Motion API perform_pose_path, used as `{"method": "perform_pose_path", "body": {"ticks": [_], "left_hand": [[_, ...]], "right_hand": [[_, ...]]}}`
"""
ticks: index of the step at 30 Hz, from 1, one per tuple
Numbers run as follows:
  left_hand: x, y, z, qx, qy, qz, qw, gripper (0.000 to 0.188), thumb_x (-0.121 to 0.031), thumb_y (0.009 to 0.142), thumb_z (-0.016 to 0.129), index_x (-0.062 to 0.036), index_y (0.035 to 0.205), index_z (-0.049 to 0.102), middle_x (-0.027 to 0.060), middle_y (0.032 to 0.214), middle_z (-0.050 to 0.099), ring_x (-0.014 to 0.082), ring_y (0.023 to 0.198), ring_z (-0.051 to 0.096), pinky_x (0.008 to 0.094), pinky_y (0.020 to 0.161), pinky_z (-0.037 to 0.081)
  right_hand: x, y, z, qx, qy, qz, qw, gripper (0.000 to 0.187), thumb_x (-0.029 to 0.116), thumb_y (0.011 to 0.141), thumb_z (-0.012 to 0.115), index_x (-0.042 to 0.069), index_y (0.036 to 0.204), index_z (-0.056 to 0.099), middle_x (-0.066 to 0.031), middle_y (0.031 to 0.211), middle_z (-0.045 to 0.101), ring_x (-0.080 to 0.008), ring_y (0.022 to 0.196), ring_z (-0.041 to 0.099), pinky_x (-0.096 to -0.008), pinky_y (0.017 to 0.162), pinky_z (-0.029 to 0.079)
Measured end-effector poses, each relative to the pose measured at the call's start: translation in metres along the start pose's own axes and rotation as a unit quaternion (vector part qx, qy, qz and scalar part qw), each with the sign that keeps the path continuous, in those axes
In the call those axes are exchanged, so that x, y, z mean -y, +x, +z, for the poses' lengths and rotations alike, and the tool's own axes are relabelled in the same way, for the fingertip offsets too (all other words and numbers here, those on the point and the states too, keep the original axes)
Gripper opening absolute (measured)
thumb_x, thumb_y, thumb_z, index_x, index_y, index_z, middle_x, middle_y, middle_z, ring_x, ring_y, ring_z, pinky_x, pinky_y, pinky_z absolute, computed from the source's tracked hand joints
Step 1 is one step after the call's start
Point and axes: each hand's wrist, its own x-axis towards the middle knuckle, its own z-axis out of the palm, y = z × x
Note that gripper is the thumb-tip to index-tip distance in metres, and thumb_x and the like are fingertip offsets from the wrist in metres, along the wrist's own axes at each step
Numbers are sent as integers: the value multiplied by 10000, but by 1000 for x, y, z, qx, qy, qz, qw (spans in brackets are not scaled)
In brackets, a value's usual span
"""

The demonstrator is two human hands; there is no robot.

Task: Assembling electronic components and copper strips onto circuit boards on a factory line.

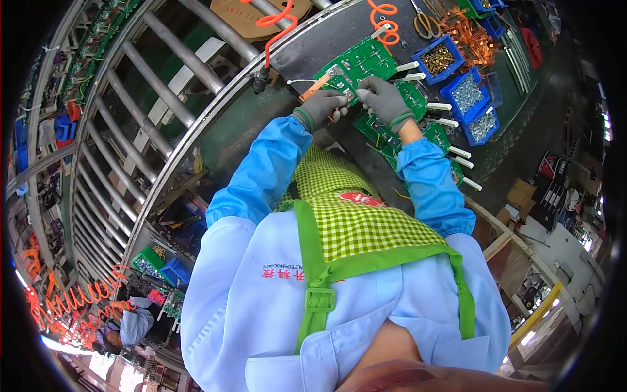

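Note:
Both my hands wear grey gloves and meet over a green circuit board (366, 57) on the dark worktable. My left hand (324, 106) is closed at the board's near edge, by an orange-copper strip (316, 87) that sticks out beside it. What its fingers grip is partly hidden. Just to the right, my right hand (382, 100) has its thumb and fingertips pinched together above the board; anything between them is too small to make out. More green boards (436, 135) with white tabs lie under and beyond my right wrist.
At the right stand blue bins of brass-coloured screws (437, 60) and silver hardware (467, 93). Copper pieces (471, 39) are piled behind them, near scissors (426, 25). An orange coiled hose (385, 23) hangs over the table. A roller conveyor (173, 62) curves along the left.

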Motion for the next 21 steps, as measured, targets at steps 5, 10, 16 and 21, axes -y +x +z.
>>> {"method": "perform_pose_path", "body": {"ticks": [5, 10, 16, 21], "left_hand": [[2, 2, 0, 6, 5, 6, 1000, 188, -169, 875, 543, -12, 976, 564, 34, 739, 578, 31, 509, 499, 138, 450, 435], [4, 5, -3, 8, 9, 15, 1000, 170, -156, 881, 528, -16, 969, 567, 31, 753, 578, 25, 531, 501, 135, 459, 434], [4, 7, -4, 28, 23, 19, 999, 167, -163, 881, 518, -23, 957, 569, 29, 756, 575, 22, 536, 500, 138, 460, 430], [1, 3, -5, 41, 68, 37, 996, 166, -152, 870, 526, -15, 957, 565, 31, 760, 576, 29, 541, 507, 144, 480, 440]], "right_hand": [[2, 0, 12, -40, -185, -137, 972, 171, 169, 818, 557, 47, 936, 580, -131, 792, 603, -263, 719, 593, -347, 662, 473], [-1, -2, 33, -140, -228, -148, 952, 173, 203, 819, 556, 93, 948, 592, -135, 892, 601, -312, 812, 588, -388, 698, 472], [-15, -3, 31, -158, -259, -188, 934, 175, 201, 816, 555, 111, 963, 588, -126, 919, 586, -314, 843, 575, -397, 716, 469], [-14, -5, 33, -155, -250, -197, 935, 166, 221, 820, 543, 115, 942, 580, -130, 940, 570, -330, 809, 575, -419, 692, 472]]}}
